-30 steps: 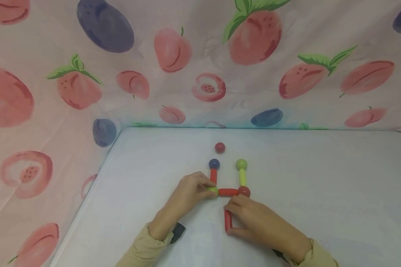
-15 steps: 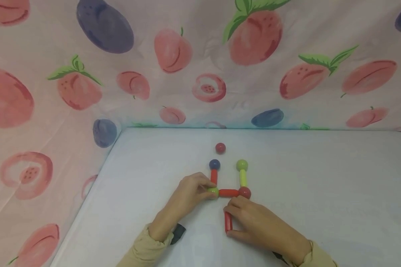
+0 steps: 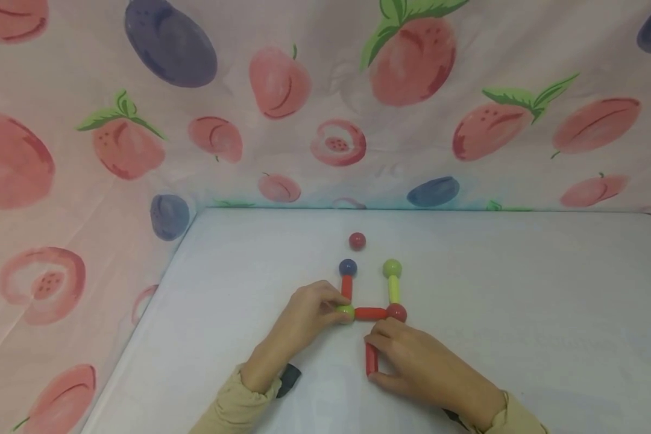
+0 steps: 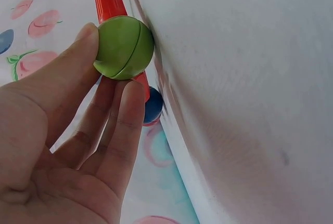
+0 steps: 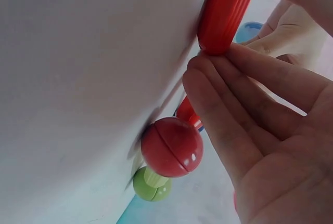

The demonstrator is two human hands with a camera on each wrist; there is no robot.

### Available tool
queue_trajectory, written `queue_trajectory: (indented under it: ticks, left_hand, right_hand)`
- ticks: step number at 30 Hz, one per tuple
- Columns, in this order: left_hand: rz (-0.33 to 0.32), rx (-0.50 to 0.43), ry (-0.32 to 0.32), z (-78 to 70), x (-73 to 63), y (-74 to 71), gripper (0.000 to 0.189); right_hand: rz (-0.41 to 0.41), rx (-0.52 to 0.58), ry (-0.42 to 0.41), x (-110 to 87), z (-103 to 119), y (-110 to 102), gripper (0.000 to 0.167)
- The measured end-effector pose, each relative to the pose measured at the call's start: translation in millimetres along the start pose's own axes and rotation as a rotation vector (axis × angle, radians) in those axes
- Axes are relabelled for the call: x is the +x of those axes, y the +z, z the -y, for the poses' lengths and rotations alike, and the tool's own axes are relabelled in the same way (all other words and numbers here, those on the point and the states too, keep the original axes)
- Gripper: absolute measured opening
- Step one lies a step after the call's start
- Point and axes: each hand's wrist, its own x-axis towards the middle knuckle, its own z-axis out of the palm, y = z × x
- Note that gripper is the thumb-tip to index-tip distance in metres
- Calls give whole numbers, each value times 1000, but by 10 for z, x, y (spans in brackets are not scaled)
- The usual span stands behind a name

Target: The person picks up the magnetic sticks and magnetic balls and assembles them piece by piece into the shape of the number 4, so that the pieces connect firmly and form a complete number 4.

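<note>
My left hand pinches a green ball between thumb and fingertips at the left corner of a U-shaped build. From that ball a red rod runs back to a blue ball, and another red rod runs across to a red ball. Behind the red ball stand a yellow-green rod and a second green ball. In front of the build, my right hand holds a loose red rod by its two ends, between thumb and fingers.
A single red ball lies behind the build on the white table. Cloth printed with fruit hangs behind the table's far edge and along its left side.
</note>
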Motion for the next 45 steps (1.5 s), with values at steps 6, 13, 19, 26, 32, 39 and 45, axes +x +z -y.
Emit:
queue_trajectory:
  ticks: [6, 13, 19, 26, 32, 39, 45]
  left_hand:
    - [-2, -19, 6, 6, -4, -5, 27]
    - [1, -22, 6, 9, -2, -8, 26]
    - [6, -27, 1, 9, -1, -8, 26]
    - [0, -36, 17, 16, 5, -6, 26]
    - [0, -32, 9, 7, 5, -10, 27]
    - [-1, -22, 17, -2, 3, -10, 26]
    - [2, -25, 3, -14, -2, -15, 26]
  right_hand:
    - [-9, -12, 10, -6, -11, -2, 45]
    - [-58, -22, 7, -28, -41, -48, 44]
    - [-95, -34, -12, -58, -89, -80, 41]
    - [-110, -50, -10, -97, -147, -138, 40]
    - [-109, -41, 21, -116, -169, -194, 44]
    - [-104, -33, 62, -125, -184, -223, 47]
    - [-125, -22, 48, -151, -202, -234, 46]
